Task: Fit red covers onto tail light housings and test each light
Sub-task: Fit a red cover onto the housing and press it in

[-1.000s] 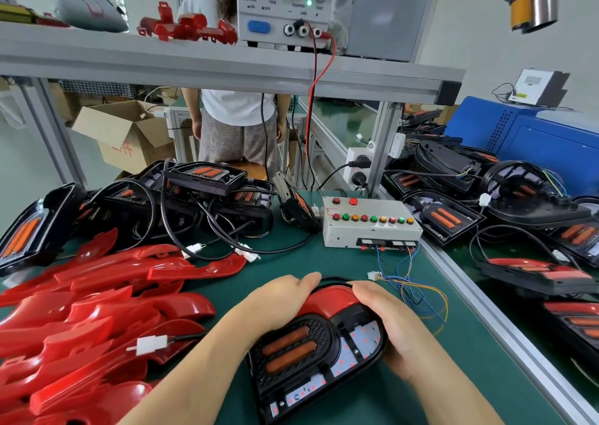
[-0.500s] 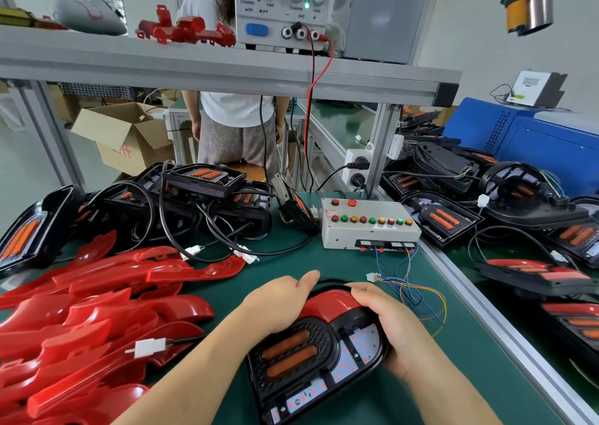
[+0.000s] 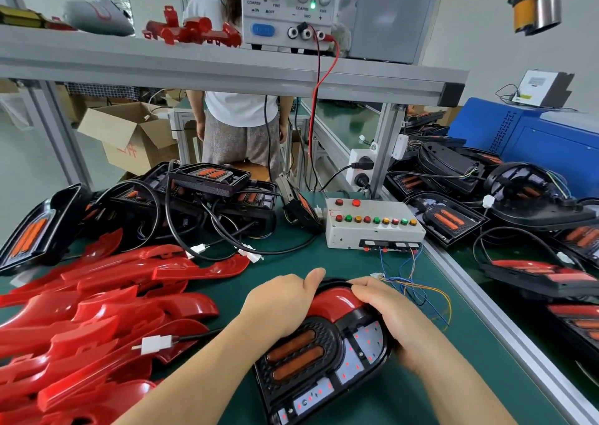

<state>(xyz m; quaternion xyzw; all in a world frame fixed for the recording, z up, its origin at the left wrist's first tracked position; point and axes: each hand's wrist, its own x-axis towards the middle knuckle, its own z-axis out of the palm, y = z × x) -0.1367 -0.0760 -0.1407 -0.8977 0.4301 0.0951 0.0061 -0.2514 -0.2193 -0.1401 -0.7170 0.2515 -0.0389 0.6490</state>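
Observation:
A black tail light housing [image 3: 311, 363] with two orange strips lies on the green mat in front of me. A red cover [image 3: 334, 303] sits over its far end. My left hand [image 3: 282, 301] grips the cover's left side, thumb on top. My right hand [image 3: 395, 321] curls round the housing's right edge, fingers on the cover's top. A white connector [image 3: 155, 343] on a black cable lies to the left on the pile of red covers [image 3: 97, 321].
Bare black housings with cables [image 3: 201, 198] are heaped at the back left, more lights [image 3: 518, 217] on the right past the aluminium rail [image 3: 505, 324]. A white test box with coloured buttons [image 3: 372, 227] trails thin wires. A power supply [image 3: 288, 6] stands on the shelf. A person stands behind the bench.
Both hands stay on the cover and housing, with only a slight shift of the fingers. The view has moved a little.

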